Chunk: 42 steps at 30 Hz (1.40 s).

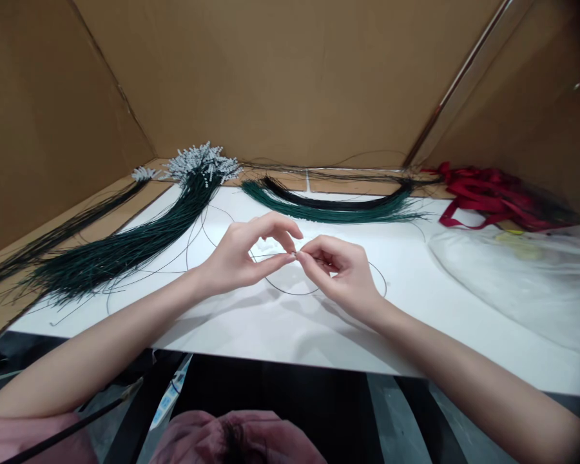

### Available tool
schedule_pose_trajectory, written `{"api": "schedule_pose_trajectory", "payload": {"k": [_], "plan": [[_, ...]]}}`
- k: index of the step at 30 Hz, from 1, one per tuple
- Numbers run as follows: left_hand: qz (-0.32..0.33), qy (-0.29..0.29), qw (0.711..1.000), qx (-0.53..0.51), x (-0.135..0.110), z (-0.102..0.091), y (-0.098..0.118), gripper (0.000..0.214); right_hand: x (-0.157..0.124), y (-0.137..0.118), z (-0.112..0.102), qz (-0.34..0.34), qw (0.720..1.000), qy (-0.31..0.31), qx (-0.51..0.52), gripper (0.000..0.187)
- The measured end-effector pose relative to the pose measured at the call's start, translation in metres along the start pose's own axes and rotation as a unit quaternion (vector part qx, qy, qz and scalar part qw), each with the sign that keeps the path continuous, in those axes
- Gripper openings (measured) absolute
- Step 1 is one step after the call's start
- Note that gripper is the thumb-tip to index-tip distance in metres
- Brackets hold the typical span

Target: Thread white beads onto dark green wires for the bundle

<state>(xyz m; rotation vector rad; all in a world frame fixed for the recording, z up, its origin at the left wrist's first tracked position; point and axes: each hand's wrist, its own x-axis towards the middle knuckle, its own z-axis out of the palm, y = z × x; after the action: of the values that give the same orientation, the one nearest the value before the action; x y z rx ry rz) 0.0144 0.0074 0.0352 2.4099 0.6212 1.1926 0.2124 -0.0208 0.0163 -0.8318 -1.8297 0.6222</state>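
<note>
My left hand (244, 254) and my right hand (341, 270) meet fingertip to fingertip above the white board. Between them shows a tiny white bead (294, 254), pinched by my left thumb and a finger, with the left index finger raised. My right thumb and index finger pinch a thin dark wire (292, 294) at the bead. The wire curves in a loop below and beside my hands. Loose white beads (267, 246) lie on the board behind my left hand, partly hidden by it.
A thick bundle of dark green wires with white beaded tips (125, 248) lies at left, beside a thinner bundle (72, 229). Green and black wires (333, 209) curve across the back. Red ribbon (493, 193) and a clear plastic bag (526, 277) are at right. Cardboard walls (290, 77) surround the white board (406, 322).
</note>
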Motion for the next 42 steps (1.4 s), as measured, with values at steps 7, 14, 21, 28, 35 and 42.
{"api": "schedule_pose_trajectory", "payload": {"k": [7,14,21,28,35,42], "plan": [[-0.018,0.008,1.000,0.007,-0.0010,-0.0012,0.0004,0.031,0.0000,-0.0003,-0.0010,-0.012,1.000,0.010,-0.002,0.015],[-0.025,0.005,1.000,-0.012,-0.0016,-0.0019,-0.0004,0.032,0.0009,-0.0004,-0.0026,-0.056,0.998,-0.003,-0.034,0.014],[-0.021,0.011,0.999,-0.029,-0.0018,-0.0011,-0.0006,0.032,0.0005,-0.0013,-0.0033,-0.061,0.997,-0.001,-0.038,0.015],[-0.026,0.011,0.999,-0.035,-0.0010,-0.0004,0.0000,0.033,0.0008,-0.0021,-0.0034,-0.073,0.997,-0.003,-0.038,0.014],[-0.022,0.007,0.999,-0.045,-0.0008,-0.0014,-0.0012,0.033,-0.0002,-0.0020,-0.0034,-0.076,0.996,-0.004,-0.047,0.015],[-0.023,0.004,0.998,-0.051,-0.0012,-0.0016,-0.0013,0.034,0.0005,-0.0014,-0.0036,-0.087,0.995,-0.005,-0.048,0.015]]}}
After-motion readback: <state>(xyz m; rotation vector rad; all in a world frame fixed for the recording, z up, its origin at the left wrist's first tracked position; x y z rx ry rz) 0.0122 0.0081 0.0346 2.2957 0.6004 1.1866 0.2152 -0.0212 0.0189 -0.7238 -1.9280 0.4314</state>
